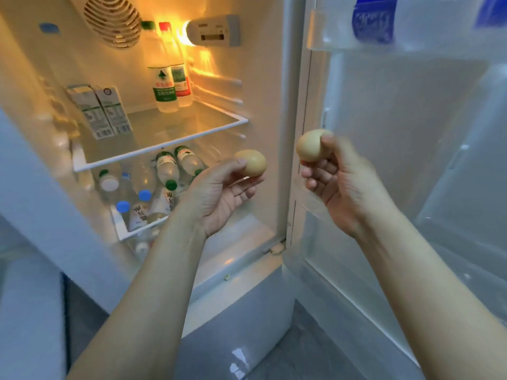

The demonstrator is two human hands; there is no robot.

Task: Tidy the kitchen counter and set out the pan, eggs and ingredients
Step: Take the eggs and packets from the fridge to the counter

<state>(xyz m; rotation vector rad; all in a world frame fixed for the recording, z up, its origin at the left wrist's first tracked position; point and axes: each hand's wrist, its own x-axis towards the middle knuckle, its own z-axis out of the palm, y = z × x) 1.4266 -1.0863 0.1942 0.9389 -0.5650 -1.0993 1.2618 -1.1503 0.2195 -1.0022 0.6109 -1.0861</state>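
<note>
While the fridge (170, 127) is standing open, the left hand (219, 193) and right hand (337, 182) are each pinching one egg (252, 162) (311, 146) lightly in curled fingers, probably sparing the shells before carrying them off.

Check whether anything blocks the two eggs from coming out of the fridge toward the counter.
Nothing visible does. The left hand holds one egg and the right hand holds the other egg, both already clear of the shelf, with the fridge door open. The counter is not in view.
</note>
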